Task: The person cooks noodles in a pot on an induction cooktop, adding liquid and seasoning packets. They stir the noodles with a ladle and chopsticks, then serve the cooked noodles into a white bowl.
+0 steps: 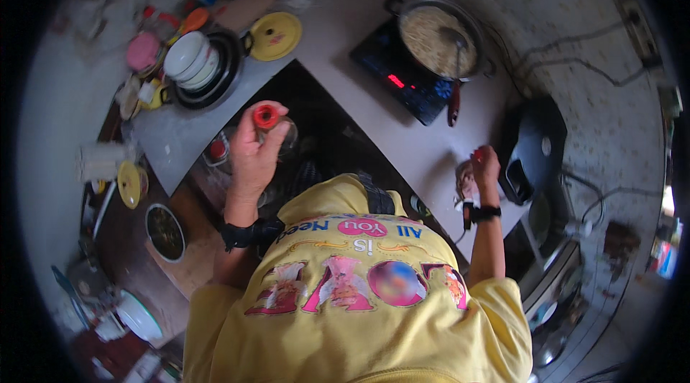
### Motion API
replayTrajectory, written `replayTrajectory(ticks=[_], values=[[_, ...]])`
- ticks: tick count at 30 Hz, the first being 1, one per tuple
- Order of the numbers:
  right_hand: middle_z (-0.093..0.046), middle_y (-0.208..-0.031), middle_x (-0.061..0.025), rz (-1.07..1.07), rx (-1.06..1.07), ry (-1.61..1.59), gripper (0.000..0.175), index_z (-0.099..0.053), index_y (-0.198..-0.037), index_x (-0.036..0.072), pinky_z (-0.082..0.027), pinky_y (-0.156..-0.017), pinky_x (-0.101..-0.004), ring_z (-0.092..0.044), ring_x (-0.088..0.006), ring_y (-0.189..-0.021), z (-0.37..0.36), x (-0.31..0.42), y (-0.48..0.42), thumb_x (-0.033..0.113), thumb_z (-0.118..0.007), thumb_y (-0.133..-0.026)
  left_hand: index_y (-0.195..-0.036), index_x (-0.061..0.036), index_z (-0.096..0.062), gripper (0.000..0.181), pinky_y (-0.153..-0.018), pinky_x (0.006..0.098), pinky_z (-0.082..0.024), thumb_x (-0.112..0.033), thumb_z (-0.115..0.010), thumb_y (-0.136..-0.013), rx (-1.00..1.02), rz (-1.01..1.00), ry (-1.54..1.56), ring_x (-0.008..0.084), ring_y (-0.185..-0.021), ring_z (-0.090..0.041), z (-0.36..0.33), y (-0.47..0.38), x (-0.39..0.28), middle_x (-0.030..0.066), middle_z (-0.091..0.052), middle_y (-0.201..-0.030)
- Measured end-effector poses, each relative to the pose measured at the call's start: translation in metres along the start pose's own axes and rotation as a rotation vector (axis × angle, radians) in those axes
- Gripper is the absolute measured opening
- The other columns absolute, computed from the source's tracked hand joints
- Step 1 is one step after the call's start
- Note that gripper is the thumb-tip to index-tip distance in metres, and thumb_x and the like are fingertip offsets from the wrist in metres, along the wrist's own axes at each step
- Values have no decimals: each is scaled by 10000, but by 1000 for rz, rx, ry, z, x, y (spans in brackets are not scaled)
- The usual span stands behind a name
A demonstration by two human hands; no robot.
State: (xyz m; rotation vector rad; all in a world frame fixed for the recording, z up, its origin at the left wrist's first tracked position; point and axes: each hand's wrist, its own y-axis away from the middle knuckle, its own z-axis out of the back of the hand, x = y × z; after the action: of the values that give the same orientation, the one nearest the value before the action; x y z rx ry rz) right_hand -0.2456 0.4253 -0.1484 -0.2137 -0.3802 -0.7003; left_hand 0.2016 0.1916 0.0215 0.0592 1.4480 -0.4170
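My left hand is closed around a bottle with a red neck, seen from above with a dark hole in its middle. It is held over the dark gap between the counters. My right hand pinches a small red object, perhaps a cap, above the right counter, beside a crumpled cloth and a black appliance. Farther up, a two-handled pot of pale noodles in liquid sits on a lit induction cooker. A ladle with a dark red handle rests in it.
Stacked white bowls in a dark pan, a yellow lid and a pink-lidded jar crowd the left counter. A red-capped container stands below my left hand. A bowl of dark contents is lower left. Cords run along the right wall.
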Motion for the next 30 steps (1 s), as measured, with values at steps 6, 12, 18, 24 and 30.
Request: replayTrajectory(ticks=[6,12,18,24,30], values=[[-561,-854,25,282,322,-883,327,-558,-1059,46,-443,-719,-187,-540,-59,-802,102,250,7,-106,-620,-776,-1039,-44,-553,237,-786,241,-458,-72,-648,-823,84,39,-102,86,-865,-556,11,4,-3,11,-598,-936],[-578,-961,-94,902,480,-630,339,-589,-1005,43,-509,-702,-282,-612,-207,-821,93,440,19,-9,-723,-698,-1045,-27,-552,328,-701,310,-497,-83,-707,-762,120,-195,-186,206,-796,-617,42,-8,-4,120,-620,-922],[-588,-971,-137,1149,589,-519,304,-587,-1004,51,-513,-749,-347,-609,-314,-861,49,526,26,40,-696,-721,-981,-23,-551,298,-698,387,-487,-106,-708,-740,91,-254,-266,340,-809,-599,115,-16,12,145,-593,-886],[-580,-871,-133,1258,653,-368,275,-583,-949,47,-503,-655,-372,-605,-323,-758,15,610,40,90,-719,-714,-985,-19,-546,314,-746,423,-466,-142,-682,-730,40,-169,-389,359,-862,-564,193,-16,24,148,-579,-913],[-581,-694,-144,1187,694,-330,316,-547,-816,29,-491,-544,-373,-599,-332,-617,-21,681,52,236,-760,-708,-1004,-17,-539,324,-769,425,-464,-144,-661,-733,-114,-243,-353,358,-886,-563,249,-26,51,160,-575,-930]])
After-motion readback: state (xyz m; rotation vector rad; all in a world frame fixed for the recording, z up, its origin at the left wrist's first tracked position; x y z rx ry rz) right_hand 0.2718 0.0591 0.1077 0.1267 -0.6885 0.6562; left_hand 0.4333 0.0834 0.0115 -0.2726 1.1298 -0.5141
